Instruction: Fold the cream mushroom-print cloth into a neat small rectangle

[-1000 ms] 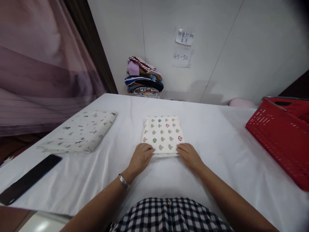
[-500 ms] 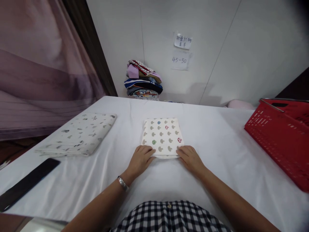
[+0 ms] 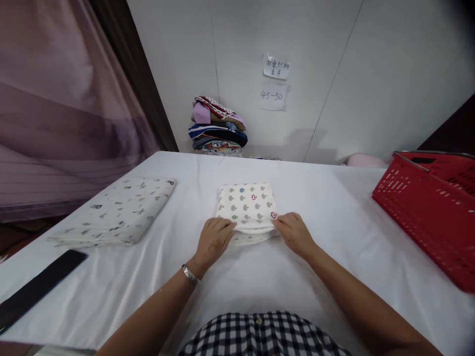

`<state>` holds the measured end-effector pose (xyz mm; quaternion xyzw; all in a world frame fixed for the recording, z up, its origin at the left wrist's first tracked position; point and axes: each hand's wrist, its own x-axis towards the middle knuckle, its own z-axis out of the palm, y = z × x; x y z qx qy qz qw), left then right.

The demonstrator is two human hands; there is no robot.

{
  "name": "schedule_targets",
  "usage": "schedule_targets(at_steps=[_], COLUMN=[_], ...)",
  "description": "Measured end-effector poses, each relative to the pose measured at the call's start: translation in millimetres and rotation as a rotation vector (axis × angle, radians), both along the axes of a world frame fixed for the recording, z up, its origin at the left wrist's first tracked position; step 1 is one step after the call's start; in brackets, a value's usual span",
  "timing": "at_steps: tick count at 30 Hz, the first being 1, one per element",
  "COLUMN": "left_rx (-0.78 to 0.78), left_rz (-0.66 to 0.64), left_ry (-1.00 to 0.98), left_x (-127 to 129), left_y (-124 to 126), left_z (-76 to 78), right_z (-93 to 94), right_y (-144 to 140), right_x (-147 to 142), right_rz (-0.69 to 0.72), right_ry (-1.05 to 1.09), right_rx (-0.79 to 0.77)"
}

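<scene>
On a white-covered table point(image 3: 334, 237) by a white wall point(image 3: 371, 74), both hands pinching mushroom-print cloth point(image 3: 248, 205), near edge lifted

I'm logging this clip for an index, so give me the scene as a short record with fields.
left hand: pinching the near left corner of the mushroom-print cloth
right hand: pinching its near right corner
cloth state: folded, near edge lifted off the layers below
surface: white table cover
left side: second folded cloth, phone
right side: red basket
back wall: pile of clothes, paper notes
</scene>
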<state>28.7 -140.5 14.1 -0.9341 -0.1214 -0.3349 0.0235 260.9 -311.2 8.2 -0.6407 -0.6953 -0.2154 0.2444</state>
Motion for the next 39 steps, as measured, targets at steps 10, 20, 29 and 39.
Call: schedule_targets(at_steps=[10,20,29,39], left_rx=[-0.008,-0.050,-0.312,-0.788], left_rz=[-0.073,-0.089,-0.005,0.322], left_ry=[0.181,0.152,0.070,-0.134], left_x=[-8.8,-11.0,-5.1,22.5], left_y=[-14.3,-15.3,-15.0,51.1], left_z=[-30.8,-23.1,-16.8,-10.0], right_z=[-36.2,-11.2,-1.6,-7.5], right_y=[-13.1,-15.5,26.0,37.5], right_x=[-7.2,-23.8,-55.5,-48.0], right_rz=[0.031,0.039,0.078,0.037], right_ry=[0.032,0.151,0.139,0.248], right_rx=[-0.063,-0.136,-0.299,-0.536])
